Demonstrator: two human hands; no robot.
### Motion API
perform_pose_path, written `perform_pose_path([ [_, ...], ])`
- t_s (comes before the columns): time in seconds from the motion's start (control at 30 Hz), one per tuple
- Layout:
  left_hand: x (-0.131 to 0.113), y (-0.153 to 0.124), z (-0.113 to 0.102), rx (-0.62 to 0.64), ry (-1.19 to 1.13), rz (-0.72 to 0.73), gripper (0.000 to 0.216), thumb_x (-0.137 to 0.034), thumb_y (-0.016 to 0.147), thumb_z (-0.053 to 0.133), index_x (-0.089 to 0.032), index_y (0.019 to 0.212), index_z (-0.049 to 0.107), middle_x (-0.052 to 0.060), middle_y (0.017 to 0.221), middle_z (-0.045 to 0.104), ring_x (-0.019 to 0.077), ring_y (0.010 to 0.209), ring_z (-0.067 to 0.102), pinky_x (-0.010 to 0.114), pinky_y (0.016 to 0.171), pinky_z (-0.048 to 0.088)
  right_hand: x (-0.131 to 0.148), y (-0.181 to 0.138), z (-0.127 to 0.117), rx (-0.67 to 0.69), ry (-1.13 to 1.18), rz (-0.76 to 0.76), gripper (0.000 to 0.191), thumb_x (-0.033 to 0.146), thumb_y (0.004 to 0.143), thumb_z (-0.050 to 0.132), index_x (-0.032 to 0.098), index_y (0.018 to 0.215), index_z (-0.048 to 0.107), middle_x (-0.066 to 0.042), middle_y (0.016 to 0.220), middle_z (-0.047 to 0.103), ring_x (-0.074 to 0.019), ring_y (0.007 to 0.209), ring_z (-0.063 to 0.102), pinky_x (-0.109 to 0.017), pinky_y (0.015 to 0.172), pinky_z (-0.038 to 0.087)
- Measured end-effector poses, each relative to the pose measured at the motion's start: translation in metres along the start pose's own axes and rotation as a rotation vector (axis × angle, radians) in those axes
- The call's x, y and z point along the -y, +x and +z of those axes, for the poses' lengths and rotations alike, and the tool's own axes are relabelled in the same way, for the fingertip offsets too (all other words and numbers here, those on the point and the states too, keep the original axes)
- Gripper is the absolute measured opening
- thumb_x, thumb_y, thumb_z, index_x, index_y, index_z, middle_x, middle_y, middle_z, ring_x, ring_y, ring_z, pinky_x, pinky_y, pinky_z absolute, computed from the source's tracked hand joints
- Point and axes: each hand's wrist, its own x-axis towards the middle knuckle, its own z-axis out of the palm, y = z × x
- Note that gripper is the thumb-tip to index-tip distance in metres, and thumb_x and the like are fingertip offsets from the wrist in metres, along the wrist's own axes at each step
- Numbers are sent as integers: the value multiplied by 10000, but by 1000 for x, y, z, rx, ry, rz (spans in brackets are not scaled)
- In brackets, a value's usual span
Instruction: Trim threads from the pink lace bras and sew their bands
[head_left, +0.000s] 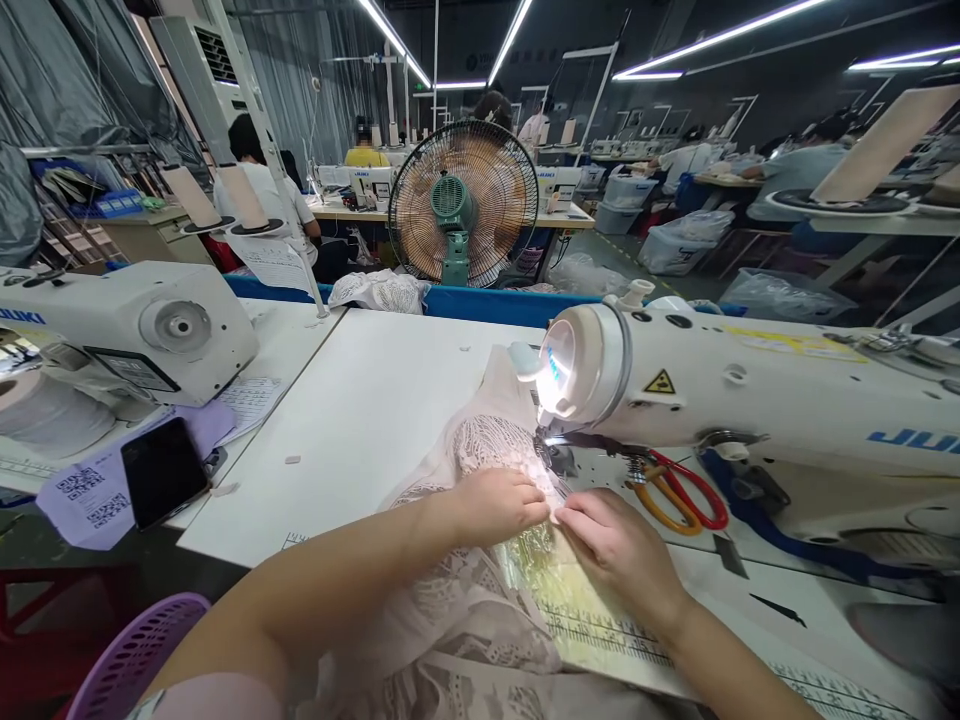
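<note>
Pale lace fabric (491,440) runs under the lit needle area of a white sewing machine (750,390) and drapes over the table's front edge. My left hand (499,508) lies on the lace just in front of the needle, fingers curled and closed on its edge. Close beside it, my right hand (626,540) pinches the same fabric edge between thumb and forefinger. The fingertips of both hands almost meet. Exactly what layers they grip is too small to tell. Beneath the hands shows a yellowish shiny patch (536,560) near printed ruler markings.
Red-handled scissors (697,490) and an orange-handled pair (667,505) lie right of the needle. At left are a phone (163,472), a thread cone (52,415) and another sewing machine (180,330). A large fan (463,205) stands ahead; a purple basket (139,655) sits low left.
</note>
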Motion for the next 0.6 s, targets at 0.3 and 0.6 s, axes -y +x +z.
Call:
perform_pose_path([
  [0.3,22,5,-4,98,-44,-60,200,-227,928,510,-216,1018,689,14,1084,683,187,969,587,302,843,425,-8,17,9,-14,-73,7,316,230,935,427,185,740,672,-54,770,634,-205,775,530,-295,679,375],
  [0.6,47,11,-2,104,-37,-47,227,-245,940,492,-222,1061,683,29,1148,674,193,998,594,296,842,430,-7,24,21,-45,-206,100,280,173,891,435,187,704,643,-68,784,604,-223,784,515,-311,676,335],
])
